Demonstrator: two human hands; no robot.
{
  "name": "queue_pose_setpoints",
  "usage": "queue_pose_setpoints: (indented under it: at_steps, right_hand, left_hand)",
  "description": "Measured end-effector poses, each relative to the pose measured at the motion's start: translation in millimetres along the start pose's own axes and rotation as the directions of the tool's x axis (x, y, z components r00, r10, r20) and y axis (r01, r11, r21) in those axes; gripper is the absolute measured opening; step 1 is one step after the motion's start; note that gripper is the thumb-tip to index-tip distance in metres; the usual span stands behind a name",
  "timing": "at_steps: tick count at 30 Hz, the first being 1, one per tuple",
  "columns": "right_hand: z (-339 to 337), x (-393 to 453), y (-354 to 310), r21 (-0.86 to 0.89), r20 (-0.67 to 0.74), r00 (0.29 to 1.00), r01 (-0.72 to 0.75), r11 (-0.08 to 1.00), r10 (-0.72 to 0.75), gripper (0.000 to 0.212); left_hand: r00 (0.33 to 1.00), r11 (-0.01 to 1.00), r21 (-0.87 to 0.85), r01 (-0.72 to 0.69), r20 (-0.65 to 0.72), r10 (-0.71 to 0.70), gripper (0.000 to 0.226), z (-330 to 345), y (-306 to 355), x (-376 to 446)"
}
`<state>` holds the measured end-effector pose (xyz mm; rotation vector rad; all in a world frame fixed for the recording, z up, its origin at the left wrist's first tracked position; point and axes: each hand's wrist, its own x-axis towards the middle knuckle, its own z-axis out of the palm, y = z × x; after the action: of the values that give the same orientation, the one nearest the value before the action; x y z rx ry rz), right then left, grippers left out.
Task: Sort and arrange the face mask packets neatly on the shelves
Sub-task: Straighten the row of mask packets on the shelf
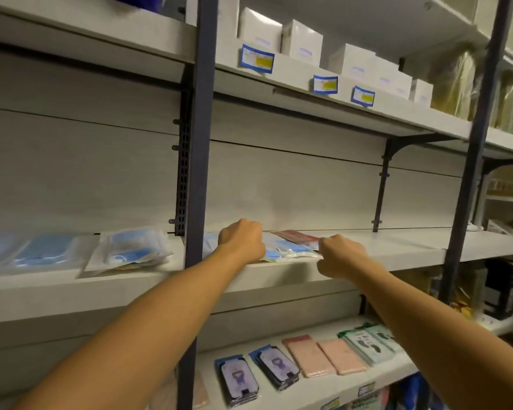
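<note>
On the middle shelf (pixel 397 250) lies a stack of clear packets of blue face masks (pixel 290 250), with a red packet (pixel 296 236) on its far side. My left hand (pixel 242 241) grips the stack's left end with curled fingers. My right hand (pixel 339 255) grips its right end the same way. Left of the dark upright post (pixel 197 173), another pile of blue mask packets (pixel 134 250) and flatter blue packets (pixel 39 253) lie on the same shelf.
The lower shelf holds purple-printed packets (pixel 255 377), pink packets (pixel 323 356) and green packets (pixel 367 344). White boxes (pixel 302 42) with blue-edged labels stand on the upper shelf, beside gold-wrapped goods (pixel 453 84). The middle shelf right of my hands is bare.
</note>
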<state>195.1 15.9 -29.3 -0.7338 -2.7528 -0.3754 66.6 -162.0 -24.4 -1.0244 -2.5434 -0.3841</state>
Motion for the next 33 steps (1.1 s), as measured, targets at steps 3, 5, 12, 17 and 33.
queue_pose_setpoints:
  at_steps: [3,5,12,17,33]
  right_hand:
    - [3.3,19.9,17.4,0.01,-0.012,1.0,-0.006,1.0,0.006,0.017]
    - [6.8,33.6,29.8,0.02,-0.014,1.0,-0.001,1.0,0.001,0.017]
    - [20.6,90.2,62.9,0.038,-0.006,1.0,0.017,0.999,-0.017,0.019]
    - [35.2,139.4,72.8,0.122,0.013,0.998,0.064,0.99,-0.066,0.026]
    - [95.0,227.3,80.1,0.388,0.066,0.995,0.047,0.921,-0.079,0.032]
  left_hand:
    - [0.996,0.996,0.017,0.084,0.004,-0.084,0.013,6.8,1.5,14.9]
    - [0.987,0.988,0.01,0.157,0.017,-0.157,0.004,11.5,0.7,24.3]
    - [0.922,0.922,0.002,0.386,0.031,-0.386,0.021,34.8,0.2,54.6]
    - [0.834,0.836,0.019,0.549,0.045,-0.549,0.034,40.9,8.2,74.9]
    - [0.618,0.629,-0.054,0.775,0.271,-0.738,0.078,54.5,27.4,123.9]
